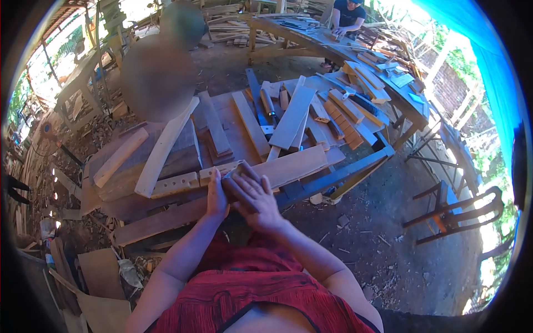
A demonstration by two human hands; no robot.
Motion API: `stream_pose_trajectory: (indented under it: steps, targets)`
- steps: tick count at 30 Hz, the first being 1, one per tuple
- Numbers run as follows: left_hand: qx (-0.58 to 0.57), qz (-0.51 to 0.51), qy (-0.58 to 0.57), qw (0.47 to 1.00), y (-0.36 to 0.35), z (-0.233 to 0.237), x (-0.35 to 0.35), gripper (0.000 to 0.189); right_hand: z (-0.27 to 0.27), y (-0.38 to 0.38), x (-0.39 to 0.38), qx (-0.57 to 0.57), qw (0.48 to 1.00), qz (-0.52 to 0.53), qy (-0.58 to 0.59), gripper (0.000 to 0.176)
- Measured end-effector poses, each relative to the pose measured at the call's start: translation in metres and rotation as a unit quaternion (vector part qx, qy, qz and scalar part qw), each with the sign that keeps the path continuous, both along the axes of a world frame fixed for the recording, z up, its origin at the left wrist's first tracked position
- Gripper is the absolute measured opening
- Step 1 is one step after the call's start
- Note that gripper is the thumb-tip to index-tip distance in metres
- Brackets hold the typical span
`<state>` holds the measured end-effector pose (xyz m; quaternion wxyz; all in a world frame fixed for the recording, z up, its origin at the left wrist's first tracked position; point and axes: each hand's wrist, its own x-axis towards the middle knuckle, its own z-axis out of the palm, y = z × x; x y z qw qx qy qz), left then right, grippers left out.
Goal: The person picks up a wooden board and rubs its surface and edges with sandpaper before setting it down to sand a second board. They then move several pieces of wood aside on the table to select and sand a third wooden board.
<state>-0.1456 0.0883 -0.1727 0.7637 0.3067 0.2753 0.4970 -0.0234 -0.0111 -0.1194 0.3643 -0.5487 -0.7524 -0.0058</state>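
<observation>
My left hand [217, 195] and my right hand [253, 200] are close together in front of my body, at the near edge of the workbench. Between them is a small, flat brown piece [242, 166], perhaps wood; its kind is not clear. My right fingers lie along this piece, while the left fingers press on its other side. Just beyond my hands, a light board [297, 166] lies to the right. To the left is a wooden strip with several round holes [175, 184]. A long dark board [161, 223] runs along the near edge.
Loose boards [294, 114] cover the workbench, with a handsaw [256, 94] and a chisel-like tool [267, 102] among them. A second table [311, 40] stands behind, where a person [348, 16] bends over work. A chair [455, 213] stands right; scrap wood [102, 277] lies lower left.
</observation>
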Motion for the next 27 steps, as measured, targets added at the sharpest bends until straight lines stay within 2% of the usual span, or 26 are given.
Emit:
stream_pose_trajectory:
  steps: [1, 2, 3, 4, 5, 6, 7, 8, 10, 11, 14, 16, 18, 20, 24, 25, 26, 27]
  targets:
    - [0.049, 0.007, 0.033, 0.998, 0.000, -0.003, 0.001, 0.055, -0.005, 0.005, 0.021, 0.044, 0.999, 0.026, -0.018, 0.059]
    - [0.099, 0.014, 0.065, 0.993, 0.000, -0.005, 0.000, 0.056, -0.006, 0.007, 0.039, 0.092, 0.995, -0.003, 0.025, 0.058]
    - [0.096, 0.018, 0.064, 0.993, 0.000, -0.006, -0.002, 0.056, -0.022, 0.013, 0.065, 0.096, 0.993, -0.058, 0.045, 0.056]
    - [0.122, 0.023, 0.088, 0.988, 0.001, -0.006, -0.001, 0.057, -0.028, 0.014, 0.090, 0.071, 0.985, -0.155, 0.006, 0.051]
    - [0.149, 0.026, 0.110, 0.982, 0.002, -0.007, 0.000, 0.058, -0.042, 0.018, 0.122, 0.033, 0.975, -0.218, 0.042, 0.047]
    - [0.147, 0.029, 0.106, 0.983, 0.001, -0.004, 0.001, 0.058, -0.047, 0.022, 0.148, 0.084, 0.953, -0.274, 0.101, 0.044]
    - [0.118, 0.023, 0.093, 0.988, -0.001, 0.002, 0.001, 0.058, -0.063, 0.026, 0.181, 0.014, 0.937, -0.328, 0.116, 0.044]
    - [0.090, 0.015, 0.081, 0.993, -0.003, 0.005, 0.001, 0.058, -0.065, 0.028, 0.195, 0.014, 0.937, -0.330, 0.114, 0.044]
    - [0.093, 0.006, 0.075, 0.993, -0.004, 0.004, 0.001, 0.057, -0.063, 0.033, 0.211, -0.002, 0.904, -0.354, 0.240, 0.043]
    - [0.096, 0.002, 0.070, 0.993, -0.004, 0.004, 0.000, 0.057, -0.057, 0.033, 0.197, -0.004, 0.890, -0.402, 0.215, 0.043]
    - [0.148, 0.036, 0.112, 0.982, -0.002, -0.004, 0.002, 0.057, -0.056, 0.037, 0.151, 0.061, 0.916, -0.364, 0.157, 0.045]
    - [0.141, 0.035, 0.114, 0.983, 0.000, -0.006, 0.000, 0.057, -0.029, 0.026, 0.083, -0.012, 0.954, -0.284, 0.091, 0.051]
    - [0.135, 0.024, 0.118, 0.983, -0.002, 0.000, 0.002, 0.057, -0.026, 0.019, 0.031, 0.073, 0.987, -0.130, 0.065, 0.060]
    - [-0.014, 0.009, -0.027, 0.999, -0.009, 0.016, 0.005, 0.057, -0.016, 0.003, -0.011, 0.012, 0.999, -0.046, 0.007, 0.066]
    - [0.017, 0.032, -0.024, 0.999, -0.002, -0.010, -0.001, 0.054, -0.018, 0.002, 0.019, 0.033, 0.999, -0.001, -0.030, 0.062]
    - [0.052, 0.023, 0.034, 0.998, 0.002, -0.010, -0.002, 0.054, -0.017, 0.005, 0.041, 0.067, 0.998, -0.004, 0.010, 0.060]
    - [0.086, 0.012, 0.091, 0.992, 0.004, -0.010, -0.001, 0.054, -0.031, 0.010, 0.064, 0.060, 0.993, -0.100, -0.023, 0.058]
    - [0.110, 0.010, 0.107, 0.988, 0.001, 0.000, -0.001, 0.054, -0.036, 0.016, 0.090, 0.068, 0.986, -0.147, 0.047, 0.055]
